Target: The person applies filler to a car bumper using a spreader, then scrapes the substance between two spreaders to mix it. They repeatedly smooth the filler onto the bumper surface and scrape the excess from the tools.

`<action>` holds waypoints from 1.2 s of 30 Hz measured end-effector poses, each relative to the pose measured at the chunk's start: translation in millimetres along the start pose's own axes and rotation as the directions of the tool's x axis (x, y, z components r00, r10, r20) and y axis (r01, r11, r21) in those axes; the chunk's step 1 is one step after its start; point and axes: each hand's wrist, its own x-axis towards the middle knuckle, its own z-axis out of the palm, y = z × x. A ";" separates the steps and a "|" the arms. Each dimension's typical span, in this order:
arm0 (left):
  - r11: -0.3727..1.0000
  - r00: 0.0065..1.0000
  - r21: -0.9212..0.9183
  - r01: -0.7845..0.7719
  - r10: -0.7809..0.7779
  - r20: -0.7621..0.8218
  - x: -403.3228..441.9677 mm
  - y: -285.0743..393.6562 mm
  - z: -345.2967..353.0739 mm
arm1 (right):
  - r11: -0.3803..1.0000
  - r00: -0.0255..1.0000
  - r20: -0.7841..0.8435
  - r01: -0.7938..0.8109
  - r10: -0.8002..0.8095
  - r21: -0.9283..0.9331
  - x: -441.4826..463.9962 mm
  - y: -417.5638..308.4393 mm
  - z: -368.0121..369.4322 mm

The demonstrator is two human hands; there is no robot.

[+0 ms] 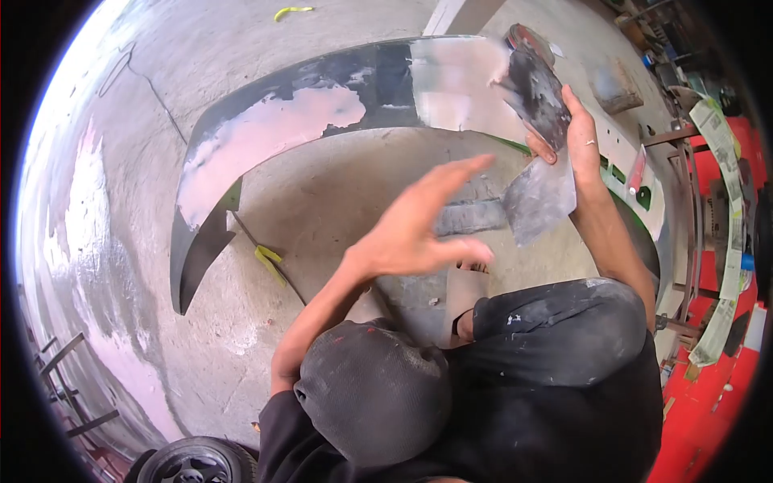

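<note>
My left hand point(415, 221) is in mid-air inside the curve of a dark bumper-like car panel point(392, 76), thumb and fingers spread, holding nothing. Broad patches of pinkish body filler point(282, 117) cover parts of the panel. Over its right end, my right hand point(585, 133) grips a dark, smeared flat plate point(535, 97), thumb along the plate's edge. Just below those fingers hangs a thin grey sheet point(541, 201); whether the same hand holds it, I cannot tell. A round tin point(527, 40) shows partly behind the plate.
Concrete floor point(209, 322) surrounds the panel. A yellow-green strip point(268, 264) hangs by the panel's left inner side, another point(291, 13) lies beyond. A wheel point(193, 465) sits at lower left. A paper-covered curved strip point(725, 225) and red panels point(708, 402) stand at right.
</note>
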 end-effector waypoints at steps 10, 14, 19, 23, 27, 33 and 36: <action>0.997 0.983 0.075 -0.032 0.045 -0.179 33.1 11.5 66.4 | 0.971 0.922 -0.354 0.209 -0.155 0.119 -2.2 26.0 40.3; 1.000 0.978 0.025 -0.018 0.023 -0.208 20.7 13.1 55.8 | 0.945 0.919 -0.294 0.308 -0.265 0.112 11.2 27.6 45.4; 0.955 0.970 0.208 0.211 -0.178 -0.168 -26.3 15.6 22.9 | 0.914 0.912 -0.272 0.361 -0.306 0.183 31.7 20.8 40.6; 0.865 0.798 -0.471 0.176 -0.405 -0.446 -31.7 -10.7 15.0 | 0.944 0.962 -0.134 0.260 -0.236 0.203 32.0 39.7 57.0; 0.941 0.876 -0.240 0.237 -0.314 -0.365 -20.9 -7.7 30.4 | 0.970 0.983 -0.077 0.175 -0.164 0.168 30.4 52.2 74.5; 0.806 0.544 -0.493 0.328 -0.588 -0.599 -45.2 -6.9 0.6 | 0.940 0.967 0.019 0.241 -0.253 0.241 43.0 43.0 64.7; 0.835 0.399 -0.307 0.456 -0.500 -0.768 -79.4 -49.6 -40.4 | 0.938 0.962 0.020 0.259 -0.271 0.230 40.5 38.3 62.9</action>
